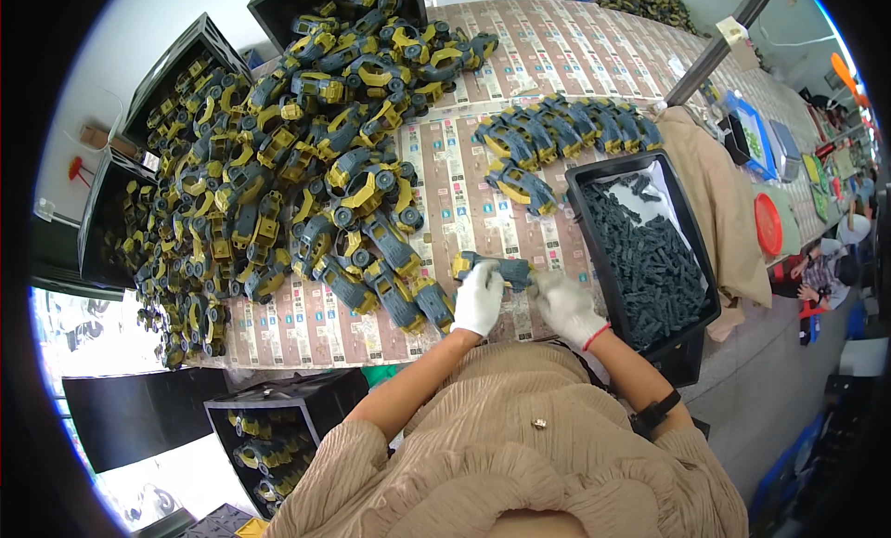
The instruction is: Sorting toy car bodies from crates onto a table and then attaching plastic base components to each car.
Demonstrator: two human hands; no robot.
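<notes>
A patterned tabletop [464,204] fills the view. Near its front edge lies a yellow-and-grey plastic toy car [509,270] — the white-gloved left hand [480,301] has its grip closed on it, seemingly for steadiness. The white-gloved right hand [568,306] blurs beside its right end; I cannot tell its grip. A black rectangular tray [676,331] of dark plastic parts [650,273] stands by the right edge, probably for easy reach.

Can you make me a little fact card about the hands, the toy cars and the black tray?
Left hand: white glove, holding a yellow-and-grey toy car
Right hand: pale glove, blurred near the car's right end; grip unclear
Car pile: big, jumbled, left side
Car row: curved, past the held car
Black tray: right side, holds small dark parts
</notes>
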